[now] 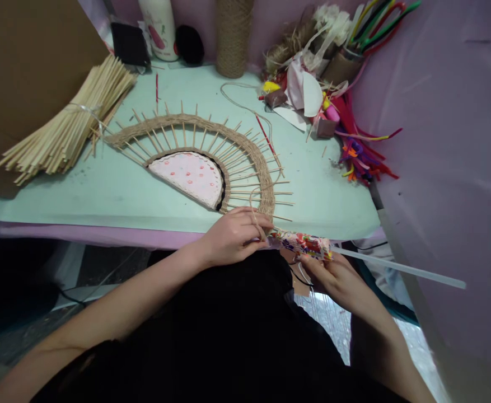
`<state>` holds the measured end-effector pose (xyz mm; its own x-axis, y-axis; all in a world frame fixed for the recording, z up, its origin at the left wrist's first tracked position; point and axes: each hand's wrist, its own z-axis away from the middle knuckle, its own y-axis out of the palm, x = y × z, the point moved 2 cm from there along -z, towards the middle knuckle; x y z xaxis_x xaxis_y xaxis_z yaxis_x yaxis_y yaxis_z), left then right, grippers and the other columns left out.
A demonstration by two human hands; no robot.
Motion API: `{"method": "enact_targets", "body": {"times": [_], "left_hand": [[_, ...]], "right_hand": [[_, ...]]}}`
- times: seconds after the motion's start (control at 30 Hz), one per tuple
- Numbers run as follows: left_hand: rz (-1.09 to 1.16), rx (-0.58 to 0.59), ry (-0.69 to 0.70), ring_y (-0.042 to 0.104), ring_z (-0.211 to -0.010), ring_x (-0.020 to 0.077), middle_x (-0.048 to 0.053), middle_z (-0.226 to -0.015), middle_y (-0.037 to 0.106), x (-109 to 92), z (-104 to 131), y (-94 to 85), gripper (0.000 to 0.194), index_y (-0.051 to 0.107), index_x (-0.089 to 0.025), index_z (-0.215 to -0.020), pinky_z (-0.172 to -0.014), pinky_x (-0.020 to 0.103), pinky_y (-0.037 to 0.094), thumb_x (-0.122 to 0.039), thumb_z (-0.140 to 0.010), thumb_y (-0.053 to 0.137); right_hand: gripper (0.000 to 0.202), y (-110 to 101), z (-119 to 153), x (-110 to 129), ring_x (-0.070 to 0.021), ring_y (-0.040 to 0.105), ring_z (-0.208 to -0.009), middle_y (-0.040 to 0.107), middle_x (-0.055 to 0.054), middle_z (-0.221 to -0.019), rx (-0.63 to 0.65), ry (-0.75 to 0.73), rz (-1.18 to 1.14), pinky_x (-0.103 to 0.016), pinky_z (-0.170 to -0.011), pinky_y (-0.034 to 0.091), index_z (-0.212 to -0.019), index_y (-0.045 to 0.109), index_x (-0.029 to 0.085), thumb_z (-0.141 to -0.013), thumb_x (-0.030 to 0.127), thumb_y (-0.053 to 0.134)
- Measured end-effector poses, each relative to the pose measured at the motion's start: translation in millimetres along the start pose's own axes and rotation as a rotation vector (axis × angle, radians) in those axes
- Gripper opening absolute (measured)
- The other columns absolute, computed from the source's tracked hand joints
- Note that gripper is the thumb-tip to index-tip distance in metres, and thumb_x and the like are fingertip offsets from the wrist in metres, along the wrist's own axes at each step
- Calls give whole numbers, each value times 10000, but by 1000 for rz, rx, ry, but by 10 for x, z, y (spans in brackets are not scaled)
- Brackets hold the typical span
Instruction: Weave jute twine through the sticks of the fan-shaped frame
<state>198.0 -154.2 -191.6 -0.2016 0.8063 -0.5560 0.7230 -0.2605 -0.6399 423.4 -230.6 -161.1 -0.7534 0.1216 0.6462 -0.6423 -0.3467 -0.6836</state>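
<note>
A half-round woven fan (266, 179) of twine and thin sticks lies on the table, with a white, pink-spotted half-circle (188, 173) at its centre. My left hand (241, 232) is at the fan's near right end, fingers bent together on the twine (252, 204) there. My right hand (333, 271) is wrapped round a glue gun (306, 244) with a colourful patterned body. A long whitish glue stick (405, 267) juts from its back toward the right. The gun's nozzle points at the fan's end, close to my left fingertips; whether it touches is hidden.
A tied bundle of sticks (75, 120) lies at the left by a brown board (31, 73). Behind stand a white bottle (160, 28) and a twine spool (233, 39). Scraps and pipe cleaners (354, 145) heap at the right. A red stick (267, 141) lies beyond the fan.
</note>
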Motion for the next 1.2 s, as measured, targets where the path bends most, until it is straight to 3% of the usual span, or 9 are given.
{"method": "enact_targets", "body": {"times": [0.57, 1.03, 1.2], "left_hand": [[3, -18, 25, 675, -1061, 185, 54, -1051, 747, 2, 9, 3, 99, 671, -193, -849, -1011, 385, 467, -231, -900, 595], [0, -22, 25, 681, -1049, 182, 51, -1040, 750, -3, 6, -2, 100, 668, -193, -844, -1008, 380, 469, -233, -900, 595], [-2, -20, 25, 677, -1061, 192, 54, -1044, 749, 2, 7, 1, 104, 668, -189, -837, -1006, 385, 472, -237, -898, 599]], "right_hand": [[468, 10, 12, 2, -185, 549, -653, 595, -29, -658, -9, 21, 43, -287, -654, 446, -708, 586, 202, -919, 566, 381], [465, 18, 23, 13, -180, 539, -656, 588, -30, -660, -4, 46, 21, -281, -637, 437, -710, 570, 194, -920, 566, 385], [462, 17, 22, 3, -187, 555, -699, 627, -42, -721, 0, 42, 21, -292, -700, 453, -769, 614, 183, -924, 554, 387]]}}
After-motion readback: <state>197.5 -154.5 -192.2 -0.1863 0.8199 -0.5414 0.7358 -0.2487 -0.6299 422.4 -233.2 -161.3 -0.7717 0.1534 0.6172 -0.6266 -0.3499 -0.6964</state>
